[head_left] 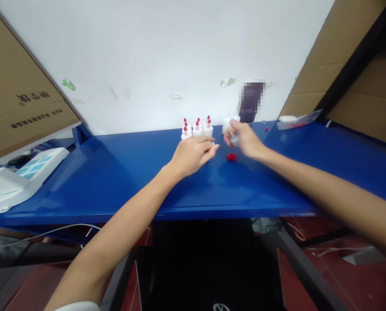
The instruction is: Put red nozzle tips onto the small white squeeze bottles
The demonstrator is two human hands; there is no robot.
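Observation:
Several white squeeze bottles [207, 129] with red-tipped nozzles stand upright in a group against the wall. My left hand [193, 155] is just in front of them, its fingers bent and pointing right. A bit of white shows between its thumb and index finger, but what it holds is mostly hidden. To the right, my right hand [246, 139] is closed around a whitish bottle [234, 139], largely covered by the fingers. Other white pieces [227, 123] stand just behind that hand. A small heap of red tips [232, 157] lies on the table between and below my hands.
The blue table [124, 181] runs along a white wall. A dark phone [251, 103], partly pixelated, leans there. A clear plastic bag [299, 121] and one loose red piece [267, 129] lie at right. A white device [27, 177] sits at left, beside a cardboard box [24, 95].

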